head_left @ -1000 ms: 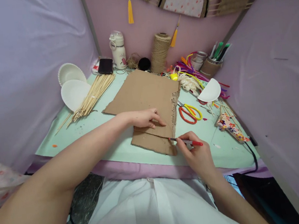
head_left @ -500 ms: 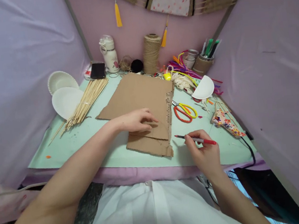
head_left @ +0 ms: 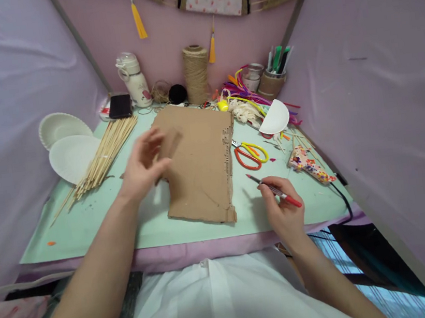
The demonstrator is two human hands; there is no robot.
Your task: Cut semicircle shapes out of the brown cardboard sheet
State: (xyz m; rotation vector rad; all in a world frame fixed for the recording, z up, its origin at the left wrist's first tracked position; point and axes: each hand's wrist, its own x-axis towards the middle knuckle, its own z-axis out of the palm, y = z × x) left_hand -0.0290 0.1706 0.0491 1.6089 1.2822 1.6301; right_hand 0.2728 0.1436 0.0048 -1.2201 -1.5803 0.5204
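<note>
A sheet of brown cardboard [head_left: 200,166] lies on the pale green table cover, its right edge torn and ragged. Above its left edge is my left hand [head_left: 144,162], thumb and fingers apart, with nothing clearly in it. A blurred dark streak shows on the cardboard beside those fingers; I cannot tell whether it is a shadow. To the right of the sheet, my right hand [head_left: 286,206] grips a slim pen [head_left: 275,190] with a red end, its tip pointing left and up. Scissors [head_left: 249,155] with red and yellow handles lie by the ragged edge.
Bamboo skewers [head_left: 101,160] and white paper plates [head_left: 73,159] are at left. A phone [head_left: 120,106], bottle [head_left: 136,83] and twine spool [head_left: 196,75] stand behind. Pipe cleaners [head_left: 240,90], a pen holder [head_left: 272,83] and a flower-patterned glue gun [head_left: 309,166] are at right.
My left hand has lifted off the cardboard and moved left. The upper layer's front edge no longer shows across the sheet. My right hand still holds the pen. The view has shifted right.
</note>
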